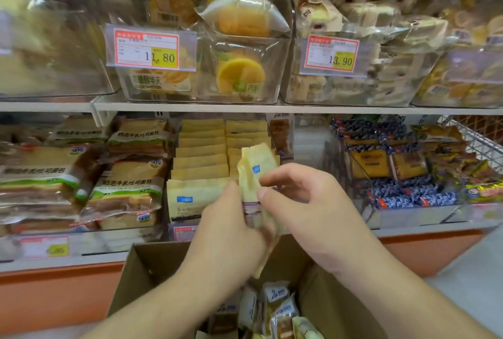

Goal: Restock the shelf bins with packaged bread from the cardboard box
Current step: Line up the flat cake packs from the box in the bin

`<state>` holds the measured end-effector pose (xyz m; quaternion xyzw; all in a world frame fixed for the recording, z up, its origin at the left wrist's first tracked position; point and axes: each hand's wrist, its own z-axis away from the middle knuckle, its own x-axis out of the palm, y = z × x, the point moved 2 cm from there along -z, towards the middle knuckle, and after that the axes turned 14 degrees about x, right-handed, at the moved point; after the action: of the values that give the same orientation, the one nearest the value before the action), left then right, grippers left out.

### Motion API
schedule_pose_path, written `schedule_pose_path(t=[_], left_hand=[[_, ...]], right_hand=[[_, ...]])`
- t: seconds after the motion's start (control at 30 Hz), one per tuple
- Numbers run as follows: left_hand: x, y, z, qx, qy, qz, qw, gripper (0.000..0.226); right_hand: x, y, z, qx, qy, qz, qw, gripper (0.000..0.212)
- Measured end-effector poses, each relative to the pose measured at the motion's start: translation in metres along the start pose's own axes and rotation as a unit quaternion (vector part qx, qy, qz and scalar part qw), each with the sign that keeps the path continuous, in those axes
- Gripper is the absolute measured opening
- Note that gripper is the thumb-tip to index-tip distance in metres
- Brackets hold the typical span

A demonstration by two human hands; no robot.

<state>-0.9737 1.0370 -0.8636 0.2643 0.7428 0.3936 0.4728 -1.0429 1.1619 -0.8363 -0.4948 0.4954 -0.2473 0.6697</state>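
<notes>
Two hands meet over the cardboard box [152, 265], and both are on the same pale yellow bread packet [254, 172]. Left hand [231, 232] wraps its curled fingers round the packet's lower half, right hand [307, 210] pinches the side of it between thumb and fingertips. The packet stands nearly upright, its top tilted a little to the right, held above the box and just in front of the lower shelf bin [201, 159], where matching yellow packets stand in two rows, front to back. More wrapped packets [280, 308] lie loose down in the box. Left of that bin, sliced toast loaves [128, 186] are stacked; right of it, blue-wrapped snacks [402, 194]. Up above, clear bins carry price tags [148, 49] reading 11.80 and 13.90.
</notes>
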Motion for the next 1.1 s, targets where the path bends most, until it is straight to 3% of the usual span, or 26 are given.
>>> schedule_pose_path(t=[0.1, 0.2, 0.3, 0.37, 0.47, 0.63, 0.9, 1.1], left_hand=[[-0.012, -0.005, -0.008, -0.039, -0.013, 0.049, 0.998, 0.03], [-0.023, -0.002, -0.013, -0.032, -0.031, 0.094, 0.995, 0.032], [-0.034, -0.002, -0.025, 0.0, -0.043, 0.156, 0.987, 0.037], [-0.039, -0.004, -0.032, 0.028, -0.049, 0.169, 0.984, 0.039], [-0.042, -0.011, -0.041, 0.081, -0.055, 0.115, 0.989, 0.042], [-0.044, -0.029, -0.054, 0.148, -0.027, -0.058, 0.987, 0.043], [-0.036, -0.053, -0.068, 0.132, -0.03, -0.249, 0.959, 0.051], [-0.029, -0.061, -0.068, 0.114, -0.05, -0.338, 0.933, 0.073]], right_hand=[[-0.012, 0.008, -0.004, -0.01, 0.041, 0.045, 0.998, 0.019], [-0.026, 0.022, -0.019, 0.0, 0.123, 0.092, 0.988, 0.036], [-0.031, 0.032, -0.039, 0.041, 0.035, 0.048, 0.997, 0.074], [-0.03, 0.034, -0.049, 0.025, -0.034, 0.028, 0.999, 0.068], [-0.026, 0.035, -0.059, -0.021, -0.028, 0.055, 0.998, 0.055], [-0.02, 0.047, -0.078, -0.046, 0.019, 0.045, 0.998, 0.059], [-0.014, 0.062, -0.088, -0.015, 0.024, 0.163, 0.986, 0.068], [-0.003, 0.072, -0.091, -0.055, 0.052, 0.261, 0.962, 0.067]])
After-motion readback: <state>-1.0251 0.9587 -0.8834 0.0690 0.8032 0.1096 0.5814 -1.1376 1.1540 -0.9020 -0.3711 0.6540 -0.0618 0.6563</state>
